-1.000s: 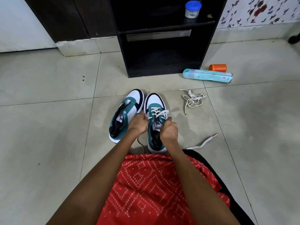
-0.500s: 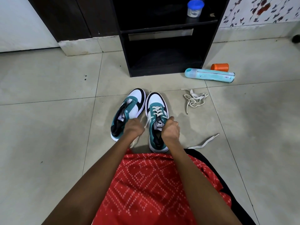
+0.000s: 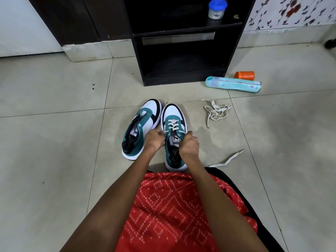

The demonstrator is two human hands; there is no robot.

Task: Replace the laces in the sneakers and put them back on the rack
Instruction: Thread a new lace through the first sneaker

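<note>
Tugging unevenly, I risk skewing the lace (image 3: 173, 124) in the sneaker (image 3: 172, 112). My left hand (image 3: 154, 140) and right hand (image 3: 189, 146) each have a clenched grip on it.

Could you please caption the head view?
Left hand and right hand pull lace through half-laced sneaker beside unlaced sneaker.

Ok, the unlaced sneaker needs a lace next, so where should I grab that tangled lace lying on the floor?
Pinch the tangled lace by the straight tail that trails out of the heap toward you, coming down from above. It lies flat on the tile floor, and pulling that free end will probably draw the loops out rather than knot them.
</note>
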